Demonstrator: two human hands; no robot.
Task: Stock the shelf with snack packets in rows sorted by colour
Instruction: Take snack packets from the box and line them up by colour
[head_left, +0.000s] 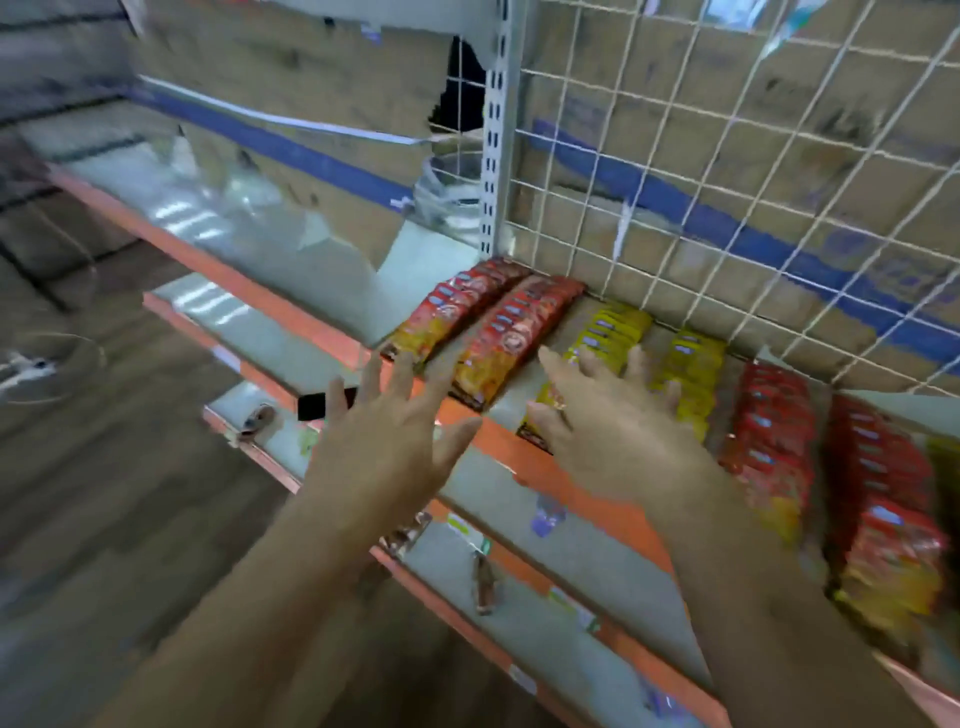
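Reading across from nine o'clock, your left hand (395, 431) hangs over the orange front lip of the shelf (524, 457) with its fingers spread wide and nothing in its grip; it sits just below the near ends of the two red-and-yellow packet rows (488, 322). Those rows run from about seven o'clock at the lip up toward one o'clock at the wire mesh back (727, 171), so each row's long axis points away from you and to the right. Your right hand (613, 415) lies flat on the first yellow packet row (602, 343), palm down, fingers open and pressing rather than pinching; I can't tell whether anything is trapped under the palm. At its three o'clock stands the second yellow packet row (691, 374), then two red packet rows (779, 436) further right. Your right hand is clearly the nearer one to the yellow stock, so squaring that row probably means pushing along its axis toward one o'clock, with the left free to steady the red-and-yellow rows.
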